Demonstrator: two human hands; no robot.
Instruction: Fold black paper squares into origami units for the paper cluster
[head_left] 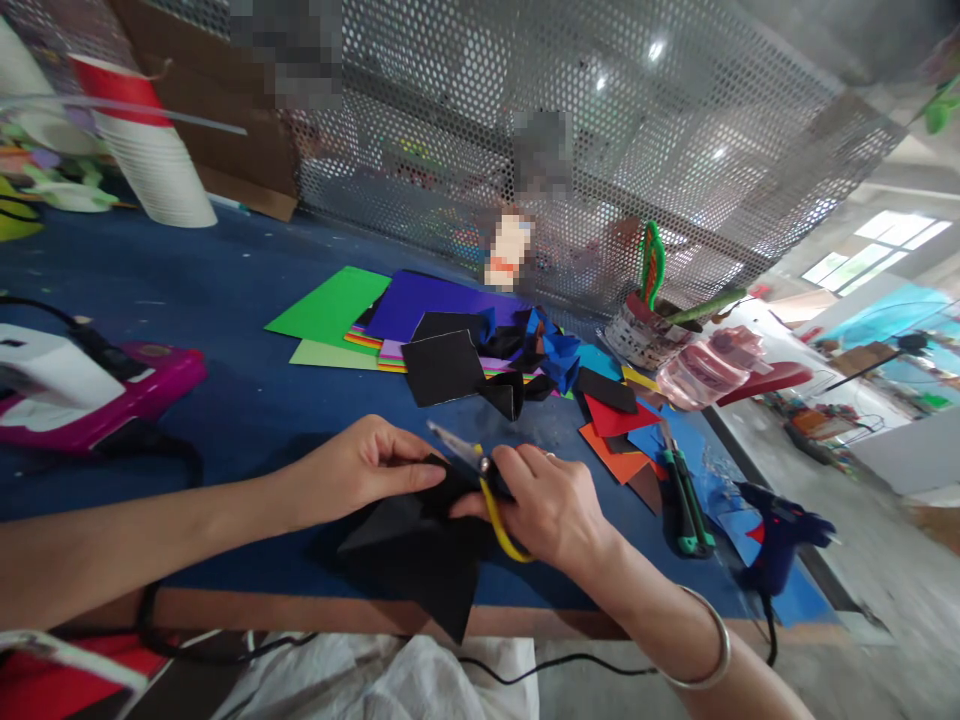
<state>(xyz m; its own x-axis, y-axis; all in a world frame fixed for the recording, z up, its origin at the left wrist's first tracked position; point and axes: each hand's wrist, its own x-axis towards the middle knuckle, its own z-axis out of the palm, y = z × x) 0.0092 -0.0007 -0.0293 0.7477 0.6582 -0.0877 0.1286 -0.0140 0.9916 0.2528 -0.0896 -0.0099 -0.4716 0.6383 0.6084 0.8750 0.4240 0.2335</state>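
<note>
My left hand (pixel 386 462) pinches the upper edge of a sheet of black paper (pixel 427 555), which hangs toward the table's front edge. In my right hand (pixel 551 505) is a pair of scissors (pixel 501 525) with a yellow-edged handle. Its blades (pixel 455 445) point up and left, just above the paper near my left fingertips. Whether they touch the paper I cannot tell. Beyond my hands lie cut black paper pieces (pixel 444 368) and folded blue paper pieces (pixel 559 355), on a stack of coloured sheets (pixel 442 303).
On the right are red and orange scraps (pixel 619 425), a green-black utility knife (pixel 686 500) and a dark blue glue gun (pixel 784 535). Stacked paper cups (pixel 154 150) stand back left, above a magenta device (pixel 161 385). A perforated metal panel (pixel 442 120) borders the blue table (pixel 247 410).
</note>
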